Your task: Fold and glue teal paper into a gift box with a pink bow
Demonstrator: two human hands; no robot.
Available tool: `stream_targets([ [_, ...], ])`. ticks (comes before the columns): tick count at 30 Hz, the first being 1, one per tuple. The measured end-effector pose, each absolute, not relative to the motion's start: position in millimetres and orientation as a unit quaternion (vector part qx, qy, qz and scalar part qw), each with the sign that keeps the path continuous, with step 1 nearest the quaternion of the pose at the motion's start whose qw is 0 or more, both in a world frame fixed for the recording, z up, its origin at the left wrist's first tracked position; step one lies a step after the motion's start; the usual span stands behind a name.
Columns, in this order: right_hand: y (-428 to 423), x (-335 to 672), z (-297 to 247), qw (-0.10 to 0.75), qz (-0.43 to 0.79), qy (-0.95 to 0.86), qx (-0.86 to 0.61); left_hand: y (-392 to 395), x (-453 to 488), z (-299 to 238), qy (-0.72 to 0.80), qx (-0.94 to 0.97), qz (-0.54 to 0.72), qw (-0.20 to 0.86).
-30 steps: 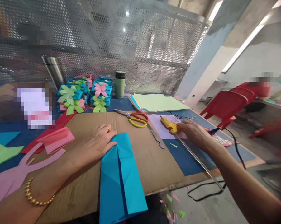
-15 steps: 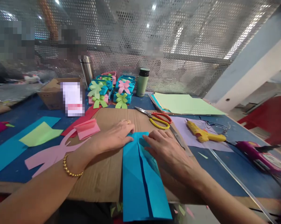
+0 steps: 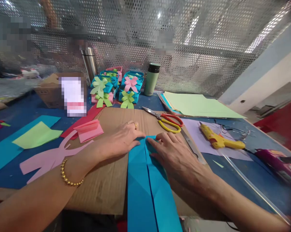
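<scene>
A sheet of blue paper [image 3: 140, 190], its two long sides folded in to a slit down the middle, lies on the brown cardboard [image 3: 104, 190] and hangs over the near table edge. At its far end my left hand [image 3: 123, 137], with a ring and a gold bead bracelet at the wrist, grips the top left corner between thumb and fingers. My right hand [image 3: 172, 153] has its fingers bent onto the top right part, the index finger pressed at the middle seam. Scissors [image 3: 169, 124] with red and yellow handles lie just beyond the right hand, near a metal blade [image 3: 190, 145].
Cut pink paper [image 3: 51, 158], a folded pink piece [image 3: 88, 130] and green paper [image 3: 36, 135] lie at left. Small paper baskets [image 3: 128, 87] stand behind, beside a green tumbler [image 3: 152, 79]. A yellow glue gun [image 3: 220, 138] rests on lilac paper at right, near stacked green sheets [image 3: 198, 104].
My left hand has moved right, and its fingertips are now close to my right index finger at the seam. The slit is narrower at the paper's far end. The view has shifted slightly.
</scene>
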State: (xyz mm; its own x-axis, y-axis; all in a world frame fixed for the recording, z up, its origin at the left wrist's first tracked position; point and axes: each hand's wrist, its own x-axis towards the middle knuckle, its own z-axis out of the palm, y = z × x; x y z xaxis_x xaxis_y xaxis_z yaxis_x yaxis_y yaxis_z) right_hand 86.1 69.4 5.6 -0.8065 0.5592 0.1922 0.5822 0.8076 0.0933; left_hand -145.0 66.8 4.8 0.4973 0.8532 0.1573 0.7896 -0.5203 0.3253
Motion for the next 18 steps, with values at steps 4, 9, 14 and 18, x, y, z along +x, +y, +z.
stream_targets([
  [4,73.7,84.3,5.5,0.074,-0.046,-0.953,-0.290,67.4,-145.3,5.8,0.477,0.858,0.151,0.115],
  [9,65.4,82.1,11.0,0.092,-0.027,-0.952,-0.291,65.0,-143.4,7.3,0.468,0.864,0.148,0.109],
  [14,61.1,81.9,15.6,0.101,0.009,-0.956,-0.277,63.4,-143.4,5.4,0.456,0.870,0.159,0.100],
  [18,64.3,84.3,12.2,0.111,0.021,-0.959,-0.262,61.9,-142.1,5.8,0.452,0.871,0.165,0.098],
])
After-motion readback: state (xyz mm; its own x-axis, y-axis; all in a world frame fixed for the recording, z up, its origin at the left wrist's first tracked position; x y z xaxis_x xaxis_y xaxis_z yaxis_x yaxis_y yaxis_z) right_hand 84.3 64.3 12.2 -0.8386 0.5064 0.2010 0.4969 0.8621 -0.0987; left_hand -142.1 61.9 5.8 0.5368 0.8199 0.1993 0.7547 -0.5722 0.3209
